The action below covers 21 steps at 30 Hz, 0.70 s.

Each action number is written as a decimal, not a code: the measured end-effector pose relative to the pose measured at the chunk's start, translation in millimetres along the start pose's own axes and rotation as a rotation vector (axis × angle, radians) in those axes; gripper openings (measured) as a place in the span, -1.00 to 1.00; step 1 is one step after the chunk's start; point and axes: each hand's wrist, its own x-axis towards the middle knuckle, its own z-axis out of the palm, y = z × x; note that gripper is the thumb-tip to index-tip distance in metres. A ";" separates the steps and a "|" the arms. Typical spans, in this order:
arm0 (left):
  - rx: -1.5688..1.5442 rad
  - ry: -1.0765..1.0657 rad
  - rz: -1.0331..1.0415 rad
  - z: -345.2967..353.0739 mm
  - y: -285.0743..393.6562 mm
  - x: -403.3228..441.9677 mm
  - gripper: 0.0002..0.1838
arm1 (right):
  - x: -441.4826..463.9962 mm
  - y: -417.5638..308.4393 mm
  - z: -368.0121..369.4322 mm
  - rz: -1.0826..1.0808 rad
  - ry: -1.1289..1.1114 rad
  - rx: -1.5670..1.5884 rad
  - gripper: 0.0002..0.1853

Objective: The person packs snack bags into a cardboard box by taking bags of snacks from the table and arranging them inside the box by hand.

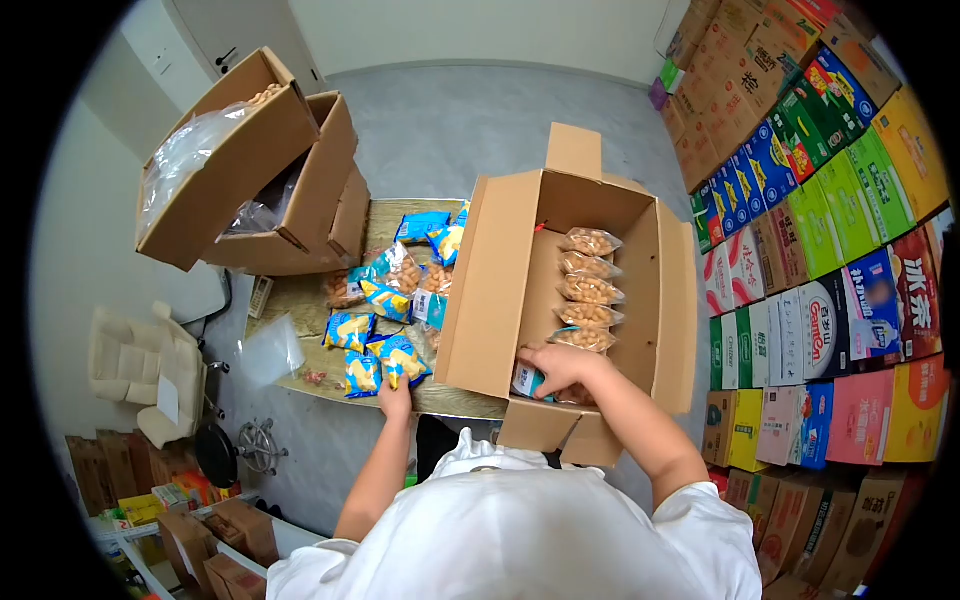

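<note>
My right hand (562,368) reaches into the near end of the open cardboard box (486,280), its fingers closed on a teal-labelled pack (524,379) by the box's left inner wall. A row of clear bags of peanuts (590,290) lies along the box floor beyond it. On the table, my left hand (395,397) touches the lower edge of a blue and yellow snack bag (400,358), fingers partly hidden by it. More blue snack bags (349,330) and peanut bags (403,272) are heaped beside the box.
Two large cartons (225,190), one tilted on the other, stand at the table's back left. A clear plastic bag (272,350) and a calculator (260,297) are at the table's left edge. Stacked product boxes (800,250) line the right; an office chair (130,360) stands left.
</note>
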 end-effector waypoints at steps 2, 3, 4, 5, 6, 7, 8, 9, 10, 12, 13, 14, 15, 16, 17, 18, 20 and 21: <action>0.142 0.085 0.176 -7.2 4.3 -7.9 -0.59 | 3.2 14.5 7.7 -0.043 0.040 0.026 -0.13; 0.211 0.129 0.264 -13.2 12.0 -14.9 -0.58 | 4.4 19.5 10.0 -0.090 0.075 0.046 -0.17; 0.247 0.026 0.141 -21.6 38.1 -28.3 -0.57 | 2.5 14.8 6.5 -0.088 0.054 0.055 -0.27; 0.248 0.026 0.143 -22.7 29.7 -20.2 -0.57 | 2.9 9.9 2.3 -0.088 0.055 0.056 -0.27; 0.164 0.030 0.154 -25.8 30.0 -14.5 -0.57 | 4.7 5.8 -1.7 -0.137 -0.026 0.087 -0.34; 0.080 0.034 0.166 -27.4 29.3 -10.9 -0.57 | 5.7 1.3 -4.6 -0.187 -0.107 0.117 -0.41; 0.063 0.068 0.235 -29.8 25.5 -12.2 -0.59 | 5.3 -3.8 -6.4 -0.188 -0.106 0.115 -0.41; 0.060 0.071 0.238 -32.4 20.9 -7.1 -0.59 | 4.6 -8.4 -7.6 -0.217 -0.113 0.122 -0.50; 0.101 0.058 0.256 -37.4 14.4 0.9 -0.59 | 4.8 -11.1 -7.5 -0.246 -0.121 0.129 -0.58; 0.140 0.049 0.276 -42.6 16.2 0.5 -0.60 | 3.7 -17.2 -0.9 -0.170 -0.087 0.119 -0.62; 0.162 0.076 0.341 -46.9 31.9 -14.3 -0.61 | 2.0 -19.6 4.7 -0.091 -0.054 0.115 -0.64; 0.184 0.102 0.405 -48.8 42.2 -23.4 -0.63 | 7.0 -13.2 14.8 -0.098 0.028 0.057 -0.59; 0.183 0.099 0.408 -50.2 41.0 -22.2 -0.63 | 8.5 -12.6 13.5 -0.095 0.031 0.056 -0.59; 0.160 0.122 0.425 -52.7 39.8 -21.0 -0.65 | 10.6 -11.3 10.9 -0.099 0.063 0.001 -0.59; 0.137 0.143 0.442 -53.2 39.1 -19.3 -0.67 | 10.5 -9.1 8.4 -0.101 0.095 -0.055 -0.58; 0.134 0.135 0.443 -55.0 45.2 -21.6 -0.70 | 7.2 -7.5 6.1 -0.121 0.167 -0.028 -0.62; 0.026 0.122 0.402 -55.5 30.4 -2.6 -0.70 | -3.0 -10.2 -5.6 -0.143 0.272 0.075 -0.79; 0.019 0.116 0.411 -57.8 36.0 -4.0 -0.71 | -8.7 -10.1 -13.2 -0.163 0.320 0.105 -0.83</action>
